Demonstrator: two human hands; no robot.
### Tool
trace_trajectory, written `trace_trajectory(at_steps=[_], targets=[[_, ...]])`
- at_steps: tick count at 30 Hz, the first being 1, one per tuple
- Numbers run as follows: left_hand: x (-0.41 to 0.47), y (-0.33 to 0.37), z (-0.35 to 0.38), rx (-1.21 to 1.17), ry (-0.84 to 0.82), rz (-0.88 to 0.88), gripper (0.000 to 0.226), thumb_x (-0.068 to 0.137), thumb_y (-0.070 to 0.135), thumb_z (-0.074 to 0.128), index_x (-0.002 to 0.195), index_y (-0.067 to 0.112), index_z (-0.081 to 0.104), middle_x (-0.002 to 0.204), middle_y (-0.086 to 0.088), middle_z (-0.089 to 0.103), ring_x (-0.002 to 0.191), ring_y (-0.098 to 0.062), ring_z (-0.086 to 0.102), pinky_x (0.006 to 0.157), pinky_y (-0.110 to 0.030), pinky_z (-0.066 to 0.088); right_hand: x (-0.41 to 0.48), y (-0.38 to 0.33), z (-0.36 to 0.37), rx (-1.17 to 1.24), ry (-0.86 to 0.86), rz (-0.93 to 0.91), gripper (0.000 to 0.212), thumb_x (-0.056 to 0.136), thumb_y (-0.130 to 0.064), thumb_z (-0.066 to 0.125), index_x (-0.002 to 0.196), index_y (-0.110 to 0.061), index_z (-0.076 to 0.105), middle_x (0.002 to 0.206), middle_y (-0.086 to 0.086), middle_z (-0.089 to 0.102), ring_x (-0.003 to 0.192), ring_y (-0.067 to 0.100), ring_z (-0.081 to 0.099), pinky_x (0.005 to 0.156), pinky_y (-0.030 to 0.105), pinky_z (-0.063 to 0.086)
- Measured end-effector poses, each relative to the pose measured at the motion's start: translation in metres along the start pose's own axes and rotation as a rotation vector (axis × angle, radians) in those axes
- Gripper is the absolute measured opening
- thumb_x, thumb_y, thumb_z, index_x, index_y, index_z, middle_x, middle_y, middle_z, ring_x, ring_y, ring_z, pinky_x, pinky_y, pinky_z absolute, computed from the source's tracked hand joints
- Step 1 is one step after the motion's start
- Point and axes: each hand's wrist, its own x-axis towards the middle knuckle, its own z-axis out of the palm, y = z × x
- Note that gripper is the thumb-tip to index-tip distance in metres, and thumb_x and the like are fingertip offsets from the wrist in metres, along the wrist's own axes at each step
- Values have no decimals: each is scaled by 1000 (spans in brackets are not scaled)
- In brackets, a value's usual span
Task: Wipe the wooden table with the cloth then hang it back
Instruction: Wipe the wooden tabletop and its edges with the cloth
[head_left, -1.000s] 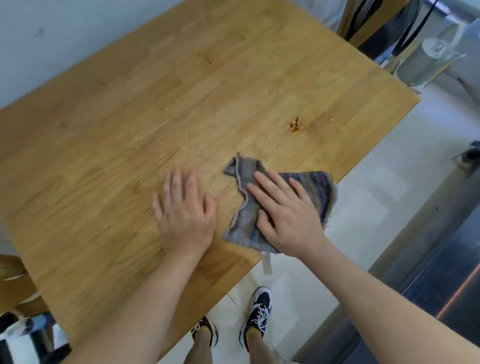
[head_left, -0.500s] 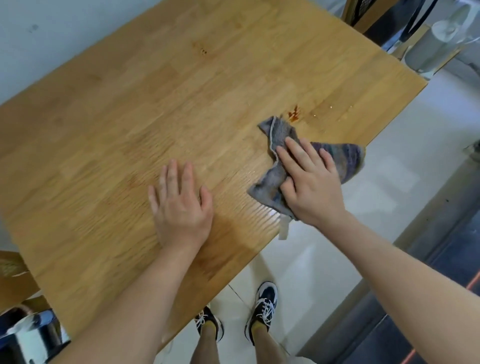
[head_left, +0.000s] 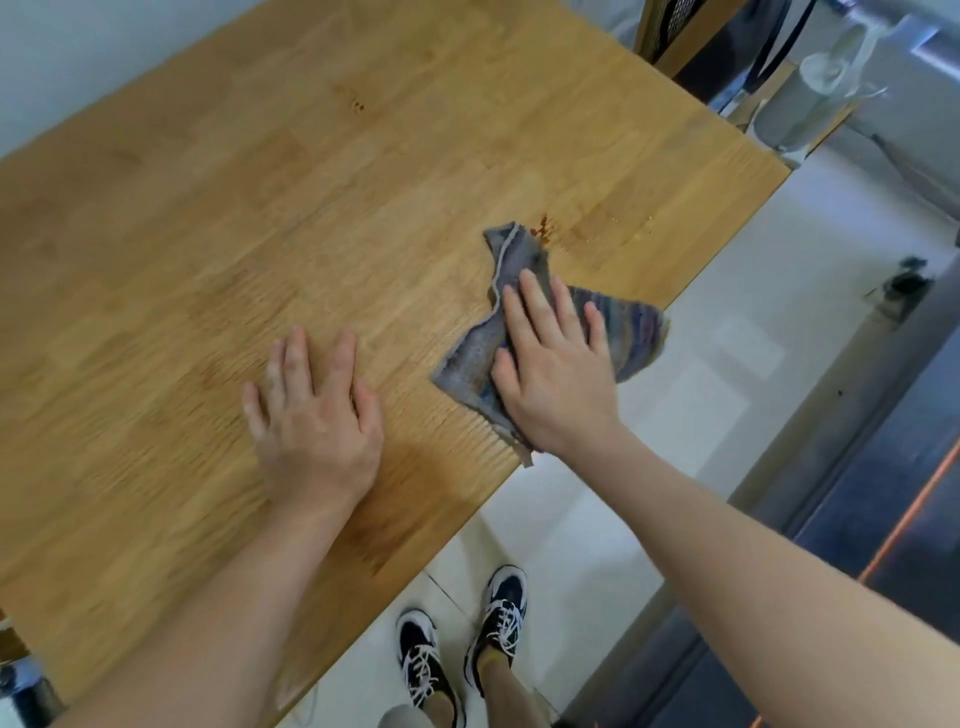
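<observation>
Cloth: grey with faint purple-blue stripes, crumpled and half folded, pale hem running up its left edge. Lying on the bench close to the right-hand edge, one corner poking past that edge over the floor, far tip just beside a small reddish stain. Pinned flat under the right hand, fingers spread and extended, palm pressing down, nothing gripped. Left hand likewise open and flat on bare wood, empty, near the cloth but apart from it, likely bracing.

Likely mid-wipe, stain not yet covered. Risks from here: cloth sliding off the near edge, since part already overhangs and only palm pressure holds it; bunched folds skating over the stain and smearing rather than lifting it; pale specks beyond the stain easily missed. Hanging spot not in view.
</observation>
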Motion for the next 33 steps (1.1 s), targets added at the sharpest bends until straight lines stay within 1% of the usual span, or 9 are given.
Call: trace_trajectory(at_steps=[3,7,12,16,20,24,27,30,33], targets=[[0,1,0,13,-9,-3,52,91,38,29,143,35,37,156,-11,27,144,-30,21,114,-56,15,-23,-37,7,7,-65,-192,57,100,-46,31,153,-26,29,162,-3,22,150,22,13,119,51,12],[0,-1,-1,15,7,6,53,91,38,31,143,35,39,155,-11,29,143,-30,24,113,-56,18,-1,2,-3,-18,-125,-380,58,98,-51,29,153,-32,29,162,-7,21,150,18,16,118,45,13],[0,0,-1,41,12,16,53,92,37,31,144,33,39,154,-14,31,142,-32,26,111,-57,21,45,48,-16,-8,-68,47,59,99,-47,28,155,-30,19,164,-8,11,151,15,5,121,43,9],[2,-1,0,92,-56,48,53,95,36,28,148,34,29,156,-17,23,143,-34,19,111,-59,15,62,9,-7,23,-22,302,61,101,-44,23,157,-24,12,165,-3,5,151,21,-1,121,48,3],[4,0,-6,53,-140,28,51,93,37,39,144,40,33,157,-12,21,144,-32,15,111,-59,13,15,-72,8,41,-57,-92,57,100,-42,28,154,-26,25,163,-5,18,151,22,8,120,50,10],[27,-2,-15,27,-135,126,45,90,33,47,134,36,47,147,-10,37,134,-32,30,105,-57,25,8,-45,3,62,-113,-348,54,98,-41,33,150,-26,37,160,-5,27,149,20,21,118,44,15],[38,-7,-10,-17,-74,201,42,94,34,35,134,33,47,144,-10,40,132,-32,33,108,-54,24,47,-1,-3,58,-20,-65,57,92,-38,36,147,-22,42,158,0,32,146,22,26,116,50,25],[35,-10,-4,-29,-67,238,43,95,34,30,135,29,44,144,-11,38,132,-32,31,111,-54,22,79,14,-7,34,-13,298,58,99,-36,28,155,-20,23,164,1,14,151,22,9,121,46,10],[34,-9,-6,-40,-57,232,44,93,33,32,134,28,45,144,-11,39,132,-31,32,111,-54,23,52,-35,5,-2,47,374,61,98,-37,26,155,-15,22,164,5,15,150,27,10,120,49,11]])
